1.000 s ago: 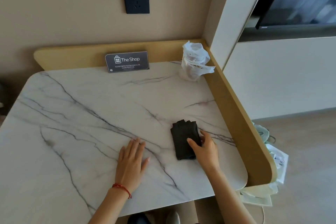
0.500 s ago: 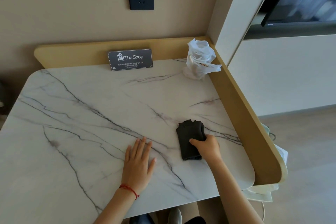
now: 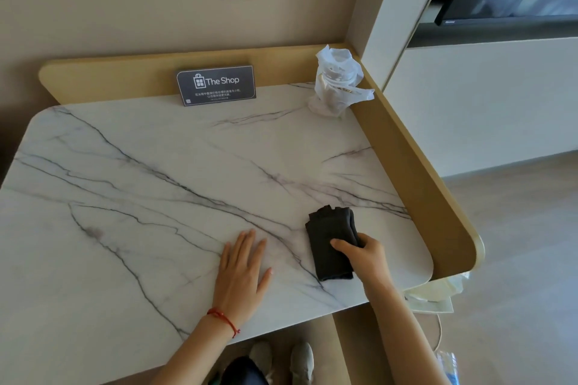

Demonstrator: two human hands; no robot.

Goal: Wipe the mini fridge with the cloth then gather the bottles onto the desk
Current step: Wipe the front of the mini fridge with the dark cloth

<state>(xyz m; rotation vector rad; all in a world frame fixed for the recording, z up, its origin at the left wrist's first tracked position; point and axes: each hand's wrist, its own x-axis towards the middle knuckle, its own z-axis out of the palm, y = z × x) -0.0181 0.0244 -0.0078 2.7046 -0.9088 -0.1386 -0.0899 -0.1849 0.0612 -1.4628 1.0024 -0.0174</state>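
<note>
A folded dark grey cloth [image 3: 328, 237] lies on the white marble desk [image 3: 156, 184] near its front right corner. My right hand [image 3: 362, 255] is closed around the cloth's right side, thumb on top, fingers curled at its edge. My left hand [image 3: 242, 269] rests flat on the desk to the left of the cloth, fingers spread, a red string at the wrist. No mini fridge and no bottles are in view.
A dark sign reading "The Shop" [image 3: 215, 84] leans against the gold raised rim [image 3: 416, 166] at the back. A glass wrapped in white plastic [image 3: 336, 84] stands in the back right corner. White bags [image 3: 434, 294] lie on the floor beyond the desk's right end.
My right hand's fingers have curled from lying on the cloth to gripping its right side. The left hand stays flat on the desk. The camera has shifted slightly.
</note>
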